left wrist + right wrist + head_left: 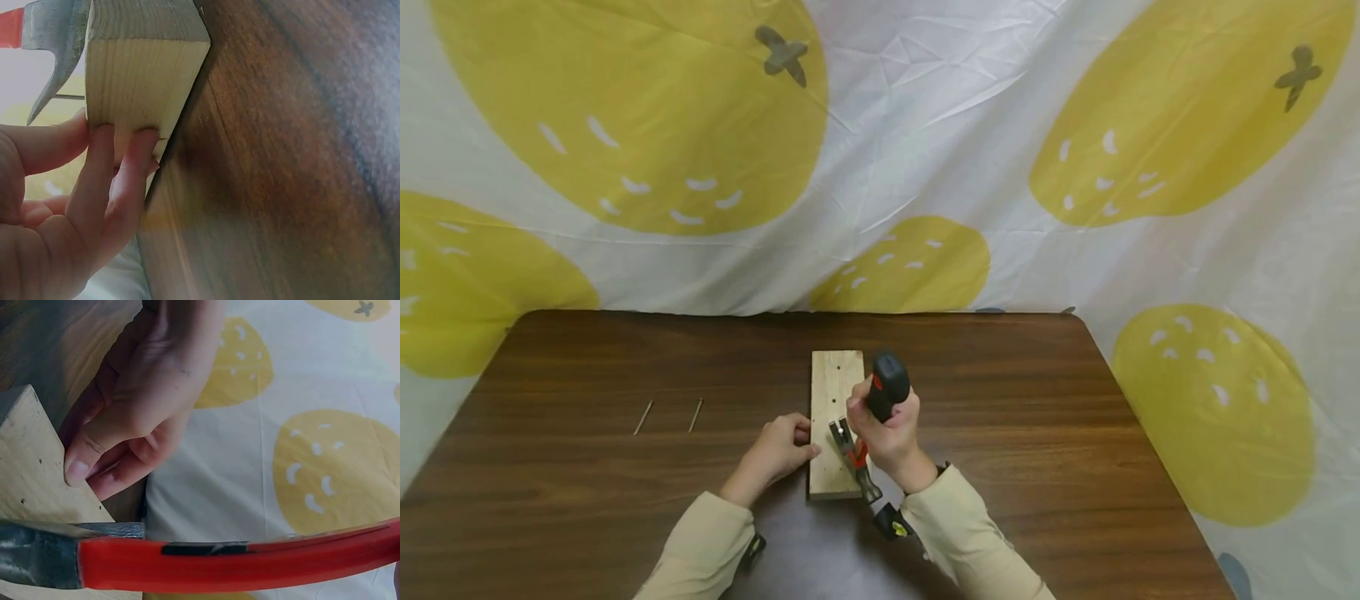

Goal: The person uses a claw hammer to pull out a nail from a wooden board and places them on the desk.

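A pale wooden block (831, 375) with several small dark holes in its top lies lengthwise on the table. My left hand (778, 450) pinches its left edge, thumb on the top face and fingertips against the side (147, 81). Above the block, my right hand (891, 433) grips the black-and-red handle of a claw hammer (858, 454). The hammer's claw (65, 47) is close over the block's top. A thin nail (70, 97) sticks out of that top face beside the claw. In the right wrist view the red handle (250, 565) crosses the lower part.
Two loose nails, a left one (643, 417) and a right one (696, 414), lie on the brown wooden table (1037, 392) left of the block. A white cloth (925, 167) printed with yellow fruit hangs behind the table.
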### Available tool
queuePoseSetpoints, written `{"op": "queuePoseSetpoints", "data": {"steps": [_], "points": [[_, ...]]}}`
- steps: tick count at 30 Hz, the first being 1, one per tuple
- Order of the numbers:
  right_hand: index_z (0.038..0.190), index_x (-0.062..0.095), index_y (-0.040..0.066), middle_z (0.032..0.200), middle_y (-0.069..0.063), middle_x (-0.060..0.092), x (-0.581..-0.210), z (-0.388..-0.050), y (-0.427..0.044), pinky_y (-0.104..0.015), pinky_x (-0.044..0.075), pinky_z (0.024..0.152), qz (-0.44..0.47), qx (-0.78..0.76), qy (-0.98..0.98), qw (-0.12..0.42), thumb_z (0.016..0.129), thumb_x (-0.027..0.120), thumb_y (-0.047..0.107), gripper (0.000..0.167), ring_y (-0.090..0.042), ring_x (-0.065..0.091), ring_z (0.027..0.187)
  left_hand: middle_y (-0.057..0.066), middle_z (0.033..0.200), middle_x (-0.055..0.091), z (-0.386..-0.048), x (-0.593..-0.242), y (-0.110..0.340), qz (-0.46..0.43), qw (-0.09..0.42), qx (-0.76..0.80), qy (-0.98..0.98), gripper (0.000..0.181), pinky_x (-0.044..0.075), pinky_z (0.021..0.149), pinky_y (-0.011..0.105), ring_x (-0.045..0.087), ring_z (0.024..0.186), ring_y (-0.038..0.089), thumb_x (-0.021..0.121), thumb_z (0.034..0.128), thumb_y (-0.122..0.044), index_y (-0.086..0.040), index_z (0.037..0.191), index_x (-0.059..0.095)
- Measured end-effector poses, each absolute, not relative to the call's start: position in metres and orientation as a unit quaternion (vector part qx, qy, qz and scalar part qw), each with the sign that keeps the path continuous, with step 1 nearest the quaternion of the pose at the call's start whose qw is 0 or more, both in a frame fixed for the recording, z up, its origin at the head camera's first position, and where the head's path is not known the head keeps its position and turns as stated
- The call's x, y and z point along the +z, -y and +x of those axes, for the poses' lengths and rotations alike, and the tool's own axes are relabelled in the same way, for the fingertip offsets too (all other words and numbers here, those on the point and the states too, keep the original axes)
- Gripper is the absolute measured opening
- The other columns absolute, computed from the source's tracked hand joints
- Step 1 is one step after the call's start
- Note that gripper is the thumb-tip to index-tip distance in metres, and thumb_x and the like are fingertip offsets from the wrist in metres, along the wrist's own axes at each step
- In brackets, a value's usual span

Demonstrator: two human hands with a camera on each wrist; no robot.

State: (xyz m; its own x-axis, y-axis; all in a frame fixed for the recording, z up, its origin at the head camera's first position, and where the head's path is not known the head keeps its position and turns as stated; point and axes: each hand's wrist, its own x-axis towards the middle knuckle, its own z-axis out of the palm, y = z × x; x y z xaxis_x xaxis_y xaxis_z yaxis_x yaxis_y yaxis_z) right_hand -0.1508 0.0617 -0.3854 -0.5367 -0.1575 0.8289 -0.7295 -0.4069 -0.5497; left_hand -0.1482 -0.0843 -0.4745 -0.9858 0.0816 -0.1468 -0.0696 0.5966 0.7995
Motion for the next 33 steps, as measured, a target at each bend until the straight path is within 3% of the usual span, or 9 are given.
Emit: {"op": "queuePoseSetpoints", "data": {"steps": [8,17,25,28,33], "points": [[0.069,0.041,-0.010,0.055,-0.015,0.037,-0.384,-0.146,-0.067,-0.023,0.029,0.031,0.467,0.727,0.465,0.196,0.089,0.056,0.012,0.034,-0.015,0.032,0.038,0.016,0.082,0.066,-0.152,-0.473,0.083,0.005,0.107,0.465,-0.879,0.027,0.050,0.074,0.036,0.062,0.079,0.025,0.070,0.0704,-0.004,0.008,0.092,0.060],[0.070,0.032,-0.007,0.049,-0.007,0.029,-0.390,-0.138,-0.081,-0.022,0.023,0.028,0.552,0.736,0.363,0.147,0.094,0.046,0.010,0.033,-0.013,0.027,0.036,0.015,0.084,0.066,-0.150,-0.472,0.086,-0.007,0.119,0.456,-0.882,0.028,0.049,0.076,0.037,0.061,0.082,0.026,0.070,0.0729,-0.005,0.009,0.094,0.059],[0.077,0.041,0.000,0.048,-0.001,0.029,-0.390,-0.150,-0.104,-0.017,0.026,0.033,0.531,0.760,0.351,0.129,0.094,0.041,0.007,0.019,-0.006,0.025,0.036,0.021,0.094,0.064,-0.146,-0.475,0.081,0.027,0.108,0.444,-0.889,0.032,0.048,0.081,0.042,0.060,0.091,0.033,0.065,0.0792,-0.007,0.012,0.103,0.054],[0.073,0.040,0.002,0.047,0.000,0.030,-0.375,-0.155,-0.112,-0.017,0.027,0.033,0.525,0.771,0.340,0.117,0.094,0.041,0.009,0.022,-0.006,0.027,0.036,0.026,0.104,0.058,-0.141,-0.475,0.081,0.043,0.060,0.429,-0.900,0.040,0.043,0.088,0.048,0.054,0.100,0.039,0.062,0.0818,-0.008,0.015,0.112,0.048],[0.070,0.034,0.002,0.046,-0.001,0.028,-0.335,-0.155,-0.118,-0.019,0.026,0.031,0.524,0.777,0.335,0.096,0.094,0.043,0.011,0.027,-0.007,0.026,0.034,0.022,0.109,0.056,-0.137,-0.464,0.074,0.127,-0.104,0.425,-0.890,0.039,0.043,0.086,0.047,0.053,0.099,0.036,0.064,0.0817,-0.005,0.010,0.115,0.051]]}}
